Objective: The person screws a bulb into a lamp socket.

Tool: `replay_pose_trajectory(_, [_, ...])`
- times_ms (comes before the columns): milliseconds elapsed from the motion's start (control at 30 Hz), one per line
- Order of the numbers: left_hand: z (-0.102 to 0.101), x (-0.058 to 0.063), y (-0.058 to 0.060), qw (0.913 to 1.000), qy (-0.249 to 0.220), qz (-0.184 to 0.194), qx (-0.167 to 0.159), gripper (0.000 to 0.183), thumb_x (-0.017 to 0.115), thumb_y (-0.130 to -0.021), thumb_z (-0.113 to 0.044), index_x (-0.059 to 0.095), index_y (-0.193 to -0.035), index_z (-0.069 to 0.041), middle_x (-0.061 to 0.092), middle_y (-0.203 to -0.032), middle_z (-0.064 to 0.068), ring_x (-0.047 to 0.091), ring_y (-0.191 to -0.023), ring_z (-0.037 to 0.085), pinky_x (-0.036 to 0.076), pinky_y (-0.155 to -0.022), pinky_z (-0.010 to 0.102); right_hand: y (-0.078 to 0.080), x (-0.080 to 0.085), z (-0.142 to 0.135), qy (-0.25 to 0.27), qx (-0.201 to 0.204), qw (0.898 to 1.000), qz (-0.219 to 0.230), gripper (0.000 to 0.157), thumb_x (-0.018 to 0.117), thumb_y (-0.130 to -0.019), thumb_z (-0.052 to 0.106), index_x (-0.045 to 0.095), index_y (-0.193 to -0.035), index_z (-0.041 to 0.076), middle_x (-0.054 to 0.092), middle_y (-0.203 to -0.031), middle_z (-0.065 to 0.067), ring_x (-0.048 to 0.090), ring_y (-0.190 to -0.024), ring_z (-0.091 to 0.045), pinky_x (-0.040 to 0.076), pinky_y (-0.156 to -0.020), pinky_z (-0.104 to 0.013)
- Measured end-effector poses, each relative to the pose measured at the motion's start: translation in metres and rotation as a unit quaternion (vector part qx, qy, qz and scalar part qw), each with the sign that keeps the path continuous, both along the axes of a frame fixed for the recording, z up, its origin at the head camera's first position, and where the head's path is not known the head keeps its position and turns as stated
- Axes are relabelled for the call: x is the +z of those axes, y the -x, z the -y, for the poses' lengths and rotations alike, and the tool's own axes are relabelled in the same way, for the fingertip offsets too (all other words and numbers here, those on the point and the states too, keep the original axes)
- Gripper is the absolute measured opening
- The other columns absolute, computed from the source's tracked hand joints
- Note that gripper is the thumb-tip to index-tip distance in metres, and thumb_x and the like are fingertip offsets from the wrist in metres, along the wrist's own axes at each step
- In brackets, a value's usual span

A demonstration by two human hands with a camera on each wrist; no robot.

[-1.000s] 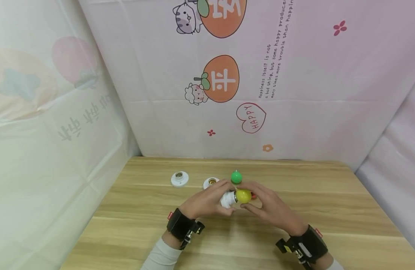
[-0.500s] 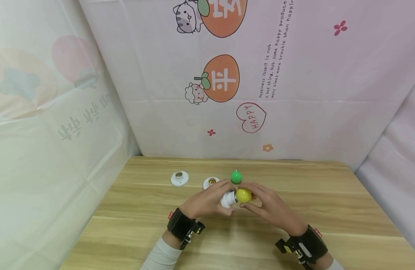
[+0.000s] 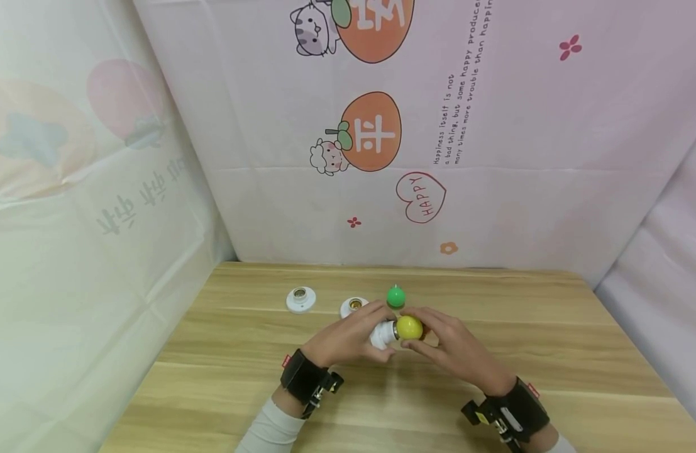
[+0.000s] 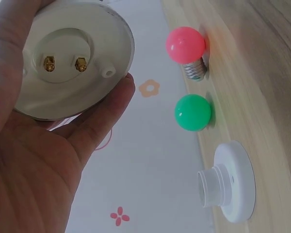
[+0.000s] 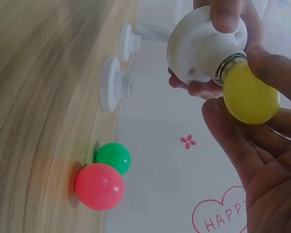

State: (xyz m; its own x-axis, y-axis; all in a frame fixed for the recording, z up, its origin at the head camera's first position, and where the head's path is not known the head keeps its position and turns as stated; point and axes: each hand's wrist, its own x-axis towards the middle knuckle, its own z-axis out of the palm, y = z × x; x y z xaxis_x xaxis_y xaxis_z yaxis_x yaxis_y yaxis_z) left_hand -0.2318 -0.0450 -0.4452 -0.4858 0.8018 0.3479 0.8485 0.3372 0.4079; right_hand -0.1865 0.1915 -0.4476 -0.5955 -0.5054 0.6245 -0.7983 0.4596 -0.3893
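My left hand (image 3: 348, 336) grips a white lamp holder (image 5: 196, 48) by its round base, held up above the table. The left wrist view shows the holder's hollow underside (image 4: 70, 92) with two brass screws. A yellow light bulb (image 3: 409, 327) is in my right hand (image 3: 458, 352), between thumb and fingers. Its silvery screw base sits at the holder's mouth, with part of the metal showing in the right wrist view. The bulb points right, away from the holder.
Two more white lamp holders (image 3: 300, 300) (image 5: 116, 84) stand on the wooden table (image 3: 212, 377), sockets up. A green bulb (image 3: 396, 297) and a red bulb (image 4: 185, 45) lie behind the hands. A printed cloth (image 3: 495, 189) hangs behind the table.
The right fingers and the yellow bulb have shifted very slightly to the right, covering the red bulb more in the head view. The left hand and lamp holder stay in place.
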Motion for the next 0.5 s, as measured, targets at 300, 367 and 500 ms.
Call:
replay_pose_trajectory(300, [-0.0010, -0.0004, 0.0003, 0.9999, -0.006, 0.006, -0.009, 0.051, 0.074, -0.079, -0.032, 0.052, -0.123, -0.019, 0.048, -0.120, -0.010, 0.046, -0.104, 0.003, 0.044, -0.084, 0.011, -0.0017, 0.0019, 0.0008, 0.000, -0.005, 1.000, 0.024, 0.047, 0.073, -0.084, 0.022, 0.059, -0.126, 0.007, 0.060, -0.103, 0.011, 0.056, -0.078, -0.002, 0.054, -0.059, -0.026])
replay_pose_trajectory(367, [-0.0014, -0.0007, 0.0002, 0.9999, -0.006, 0.007, -0.010, 0.051, 0.074, -0.079, -0.031, 0.051, -0.123, -0.019, 0.048, -0.121, -0.010, 0.046, -0.104, 0.003, 0.044, -0.084, 0.011, -0.0019, 0.0020, 0.0006, -0.002, -0.007, 1.000, 0.029, 0.046, 0.073, -0.085, 0.023, 0.059, -0.126, 0.007, 0.060, -0.101, 0.012, 0.055, -0.077, -0.002, 0.053, -0.058, -0.024])
replay_pose_trajectory(500, [-0.0019, -0.0003, -0.0003, 0.9999, -0.005, 0.007, -0.007, 0.051, 0.074, -0.078, -0.031, 0.052, -0.123, -0.019, 0.048, -0.120, -0.009, 0.046, -0.104, 0.003, 0.044, -0.084, 0.010, -0.0021, 0.0019, -0.0002, -0.004, -0.013, 0.999, 0.034, 0.040, 0.071, -0.087, 0.023, 0.060, -0.123, 0.011, 0.057, -0.095, 0.014, 0.054, -0.075, -0.002, 0.051, -0.057, -0.020])
